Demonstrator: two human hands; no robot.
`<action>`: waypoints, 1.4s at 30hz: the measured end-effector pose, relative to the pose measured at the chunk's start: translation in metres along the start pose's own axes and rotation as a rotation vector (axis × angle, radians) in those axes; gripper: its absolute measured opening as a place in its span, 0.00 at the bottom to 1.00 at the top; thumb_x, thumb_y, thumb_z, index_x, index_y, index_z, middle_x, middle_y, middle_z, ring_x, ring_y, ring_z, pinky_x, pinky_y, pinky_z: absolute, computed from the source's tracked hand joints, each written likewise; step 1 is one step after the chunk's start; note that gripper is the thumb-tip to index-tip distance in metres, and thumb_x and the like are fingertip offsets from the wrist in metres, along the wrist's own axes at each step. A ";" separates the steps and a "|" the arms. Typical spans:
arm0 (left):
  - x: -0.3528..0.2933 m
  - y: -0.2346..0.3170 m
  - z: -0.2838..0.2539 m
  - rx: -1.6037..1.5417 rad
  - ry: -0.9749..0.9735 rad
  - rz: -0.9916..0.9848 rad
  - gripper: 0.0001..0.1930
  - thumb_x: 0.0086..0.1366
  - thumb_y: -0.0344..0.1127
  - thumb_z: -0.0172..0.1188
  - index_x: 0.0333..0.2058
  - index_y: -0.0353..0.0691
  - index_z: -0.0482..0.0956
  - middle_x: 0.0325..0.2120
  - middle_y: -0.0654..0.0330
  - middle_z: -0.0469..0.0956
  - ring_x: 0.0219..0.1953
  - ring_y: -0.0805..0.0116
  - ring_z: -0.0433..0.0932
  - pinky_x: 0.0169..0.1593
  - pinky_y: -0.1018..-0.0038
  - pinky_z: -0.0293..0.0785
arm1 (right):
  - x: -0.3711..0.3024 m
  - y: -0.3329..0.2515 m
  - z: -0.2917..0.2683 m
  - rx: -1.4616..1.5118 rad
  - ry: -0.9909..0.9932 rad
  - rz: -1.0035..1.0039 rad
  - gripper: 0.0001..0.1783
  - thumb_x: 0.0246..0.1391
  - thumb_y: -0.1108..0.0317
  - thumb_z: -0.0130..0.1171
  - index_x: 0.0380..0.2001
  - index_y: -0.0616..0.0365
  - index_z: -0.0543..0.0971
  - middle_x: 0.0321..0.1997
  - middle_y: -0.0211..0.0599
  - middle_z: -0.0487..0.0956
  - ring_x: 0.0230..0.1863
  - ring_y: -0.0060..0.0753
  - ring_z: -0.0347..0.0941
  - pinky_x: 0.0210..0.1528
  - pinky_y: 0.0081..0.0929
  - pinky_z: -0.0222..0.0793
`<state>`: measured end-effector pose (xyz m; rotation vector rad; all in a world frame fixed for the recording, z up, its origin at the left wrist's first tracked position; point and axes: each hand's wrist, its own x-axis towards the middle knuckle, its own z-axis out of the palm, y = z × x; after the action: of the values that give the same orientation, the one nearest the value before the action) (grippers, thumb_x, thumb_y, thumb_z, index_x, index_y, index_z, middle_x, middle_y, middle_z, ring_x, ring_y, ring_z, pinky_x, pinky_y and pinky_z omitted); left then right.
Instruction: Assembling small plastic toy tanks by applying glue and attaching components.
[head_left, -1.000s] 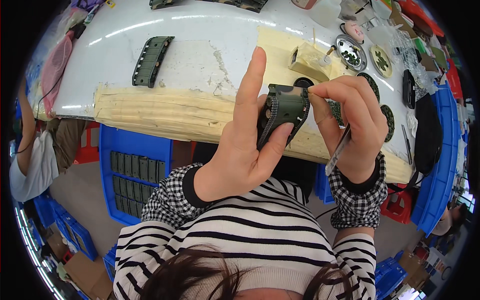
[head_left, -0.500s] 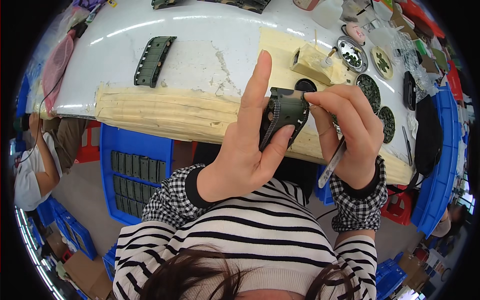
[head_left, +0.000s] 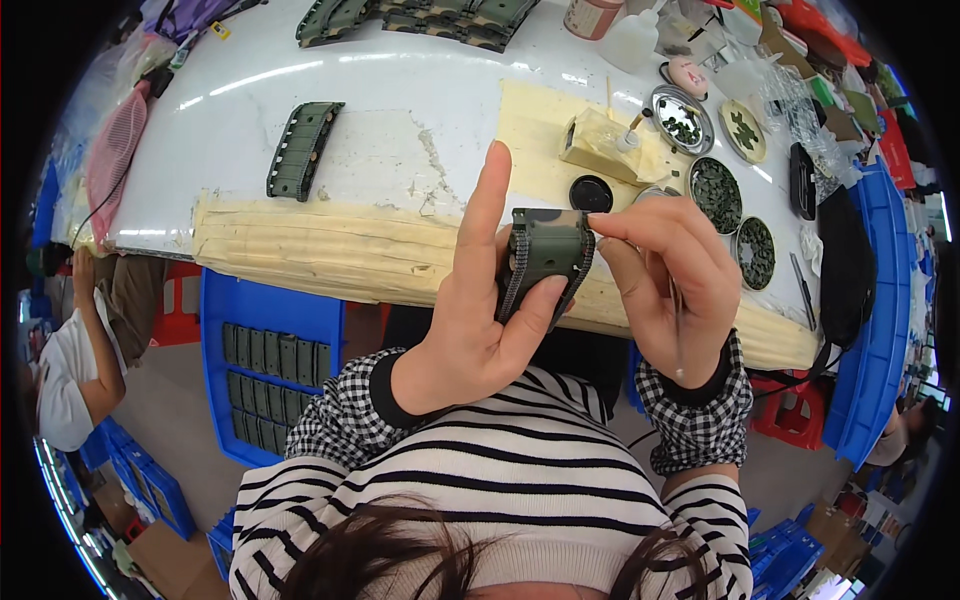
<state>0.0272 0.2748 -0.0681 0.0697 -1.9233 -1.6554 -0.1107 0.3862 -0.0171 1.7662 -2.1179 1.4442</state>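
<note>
My left hand [head_left: 465,325] is closed round a camouflage-green plastic model part [head_left: 550,245] with toothed side edges, held tilted above the table's front edge. Its index finger points straight up, free of the part, while the thumb presses on the near face. My right hand [head_left: 685,270] pinches at the part's upper right corner; whatever small piece lies between thumb and index finger is too hidden to make out. Slim metal tweezers [head_left: 680,330] are tucked in the same hand, seen edge-on, tips hidden. A similar green part [head_left: 305,150] lies on the table at the left.
Round dishes of small green pieces [head_left: 715,195] stand at the right, near a yellow block [head_left: 600,145] with a brush in a bottle. A black round lid [head_left: 590,194] lies before it. More camouflage parts [head_left: 460,20] lie far back. A blue crate [head_left: 270,275] holds rows of parts below left.
Both hands and the held part sit slightly lower and further left in view. The right hand has turned, so the tweezers now show edge-on. The view has shifted, with more of the table's far side showing.
</note>
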 end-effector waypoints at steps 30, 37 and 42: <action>0.007 0.008 0.010 -0.420 0.048 -0.343 0.33 0.67 0.27 0.47 0.66 0.40 0.41 0.45 0.46 0.73 0.36 0.66 0.79 0.42 0.70 0.78 | -0.060 0.082 -0.126 -0.475 0.060 0.448 0.05 0.48 0.76 0.62 0.31 0.63 0.78 0.27 0.35 0.78 0.26 0.25 0.70 0.28 0.21 0.62; 0.007 0.007 0.012 -0.413 0.050 -0.359 0.34 0.66 0.26 0.47 0.66 0.39 0.40 0.45 0.46 0.73 0.35 0.66 0.79 0.43 0.70 0.78 | -0.048 0.095 -0.127 -0.387 -0.174 0.535 0.06 0.47 0.76 0.62 0.30 0.65 0.77 0.27 0.37 0.77 0.28 0.26 0.72 0.32 0.22 0.67; 0.009 0.007 0.011 -0.432 0.044 -0.356 0.34 0.66 0.26 0.46 0.66 0.40 0.40 0.46 0.46 0.73 0.36 0.66 0.79 0.43 0.70 0.78 | -0.045 0.100 -0.130 -0.378 -0.224 0.581 0.08 0.47 0.73 0.63 0.30 0.67 0.77 0.27 0.44 0.78 0.28 0.36 0.75 0.33 0.27 0.70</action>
<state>0.0173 0.2826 -0.0592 0.2872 -1.5437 -2.2513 -0.2389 0.4977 -0.0289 1.2822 -2.9455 0.8313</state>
